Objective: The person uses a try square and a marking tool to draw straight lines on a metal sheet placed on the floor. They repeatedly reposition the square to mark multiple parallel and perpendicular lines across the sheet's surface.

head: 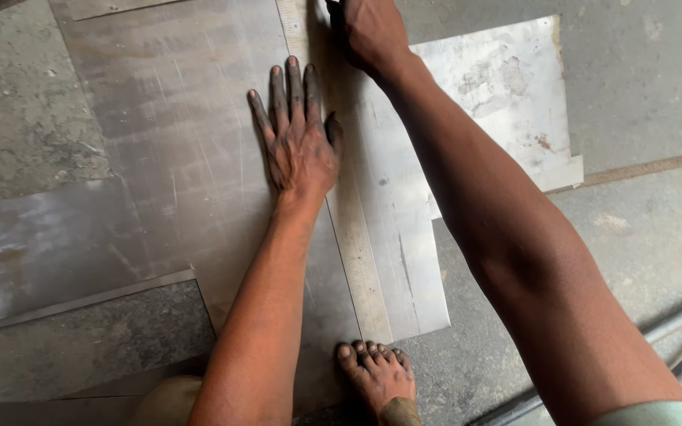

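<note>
Left hand (297,142) flat on metal sheet (175,134), right hand (369,31) on one ruler (357,252)

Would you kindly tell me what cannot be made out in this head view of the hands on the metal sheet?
- Right hand: its fingertips are cut off by the top edge, so whether it holds a tool is unclear.
- Long straightedge: its far end leaves the frame at the top, and its near end is hidden by the foot.
- Metal sheet under the flat left hand: its top edge is out of frame.

place: metal workshop | evidence: cut metal sheets (175,134) on stained concrete floor (641,71), steel rods (672,331)
</note>
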